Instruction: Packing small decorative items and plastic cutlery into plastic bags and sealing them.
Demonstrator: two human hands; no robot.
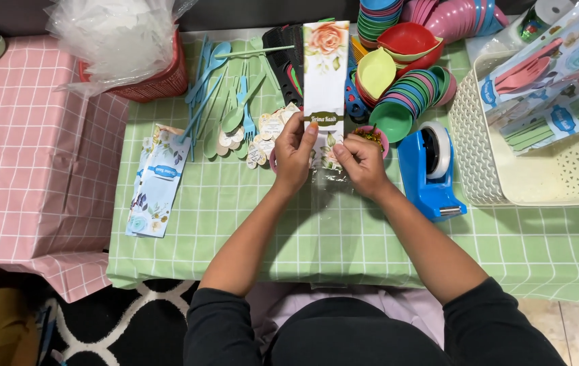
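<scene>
Head view: we see the floral card sleeve (pixel 325 68) held over the green checked table (pixel 235 224), its long axis running near to far, the rose end pointing away. Our left hand (pixel 294 157) pinches its near edge between thumb and fingers; our right hand (pixel 362 164) pinches the clear plastic just below it. Bare cloth lies open near us. To the right a blue tape dispenser (pixel 430 169) stands close; beyond it a white basket (pixel 469 129) holds packed cutlery sets (pixel 540 88). Stacked coloured bowls (pixel 408 91) sit far right of the sleeve.
</scene>
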